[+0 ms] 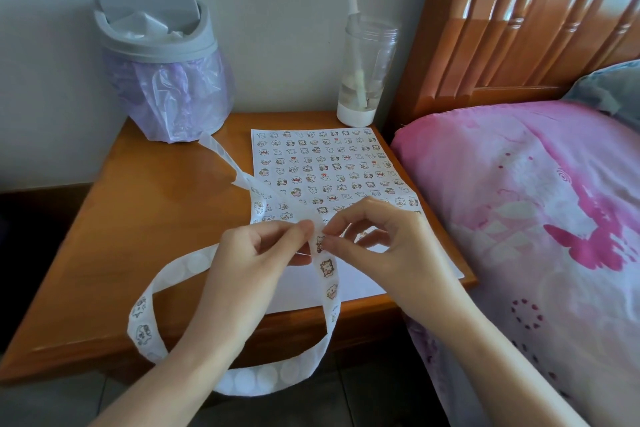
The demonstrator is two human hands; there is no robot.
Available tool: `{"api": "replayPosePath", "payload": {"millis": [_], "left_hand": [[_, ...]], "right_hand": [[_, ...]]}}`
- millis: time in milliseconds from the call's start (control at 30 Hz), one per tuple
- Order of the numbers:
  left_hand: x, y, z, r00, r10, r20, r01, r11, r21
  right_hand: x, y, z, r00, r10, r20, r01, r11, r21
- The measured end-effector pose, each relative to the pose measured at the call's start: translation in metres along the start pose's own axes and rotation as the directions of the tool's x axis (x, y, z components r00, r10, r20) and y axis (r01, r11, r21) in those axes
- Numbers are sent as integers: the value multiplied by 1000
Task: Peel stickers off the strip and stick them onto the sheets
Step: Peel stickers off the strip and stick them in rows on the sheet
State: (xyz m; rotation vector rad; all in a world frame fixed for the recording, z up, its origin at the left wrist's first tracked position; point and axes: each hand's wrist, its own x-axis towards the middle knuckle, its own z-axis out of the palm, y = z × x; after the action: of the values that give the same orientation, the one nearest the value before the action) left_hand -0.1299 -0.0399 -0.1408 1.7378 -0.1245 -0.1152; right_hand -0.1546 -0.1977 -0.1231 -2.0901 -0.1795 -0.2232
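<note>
- Now, head view: the left hand pinches the sticker strip between thumb and forefinger, held just above the near part of the sheet.
- Right beside those fingertips, the right hand has thumb and forefinger curled to pinch a cartoon sticker on the strip; whether it has lifted off cannot be told.
- From the hands the strip hangs past the front edge of the wooden nightstand, loops round to the left and rises behind the left wrist; another length runs up-left towards the bin.
- Some stretches carry cartoon stickers, others only blank round patches.
- The sheet lies flat on the nightstand's right side, its far part covered in rows of small stickers, its near part bare.
- A clear jar stands just behind the sheet.
- A bed in pink cover lies to the right.
</note>
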Motion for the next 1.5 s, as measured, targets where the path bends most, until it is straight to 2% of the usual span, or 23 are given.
{"api": "replayPosePath", "payload": {"millis": [200, 400, 500, 633, 767, 1000, 1500], "left_hand": [[1, -2, 1, 1000, 5, 15, -5, 1000, 21], [3, -4, 2, 998, 46, 32, -48, 997, 55], [3, -7, 2, 995, 79, 54, -84, 992, 98], [5, -11, 1, 986, 137, 93, -152, 973, 176], [6, -12, 2, 971, 191, 142, -222, 944, 244], [8, -18, 6, 966, 184, 181, -233, 924, 305], [10, -21, 7, 972, 143, 185, -202, 911, 359]], "right_hand": [[0, 1, -1, 1000, 4, 19, -4, 999, -39], [3, -2, -25, 995, 42, 90, -46, 998, 43], [4, 5, -54, 989, 143, 29, -145, 983, 115], [4, 34, -88, 941, 330, -70, -328, 944, 46], [6, 53, -102, 911, 404, -81, -407, 913, -18], [8, 62, -102, 911, 412, -10, -410, 904, -124], [13, 69, -90, 911, 409, -50, -408, 878, -250]]}}
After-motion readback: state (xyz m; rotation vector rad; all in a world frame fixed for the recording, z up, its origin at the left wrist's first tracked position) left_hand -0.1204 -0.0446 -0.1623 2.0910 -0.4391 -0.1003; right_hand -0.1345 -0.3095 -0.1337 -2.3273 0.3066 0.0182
